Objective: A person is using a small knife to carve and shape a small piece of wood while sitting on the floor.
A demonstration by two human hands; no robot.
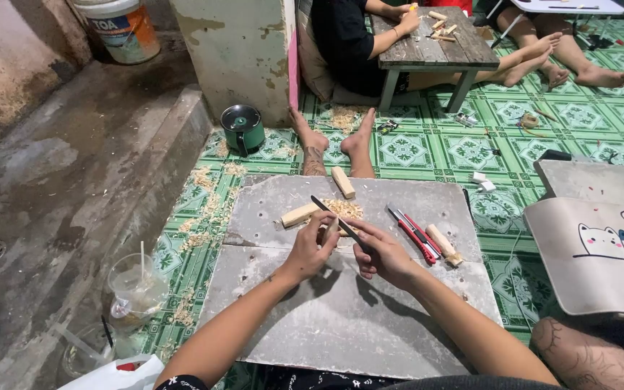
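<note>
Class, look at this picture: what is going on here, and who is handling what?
A person sits at a grey board, whittling. The left hand holds a small wood piece, and the right hand has its grip on a knife laid across it. Shavings, wood blocks and red cutters lie on the board. Another person works at a low table beyond.

Near half of desk (341, 332) lying bare, open approach btwn forearms. Far side crowding: wood blocks (343, 182), shavings pile (342, 208), red cutters (414, 235) + dowel (443, 244) sitting just right of hands (348, 249). Plastic cup (137, 289) standing off left edge.
</note>
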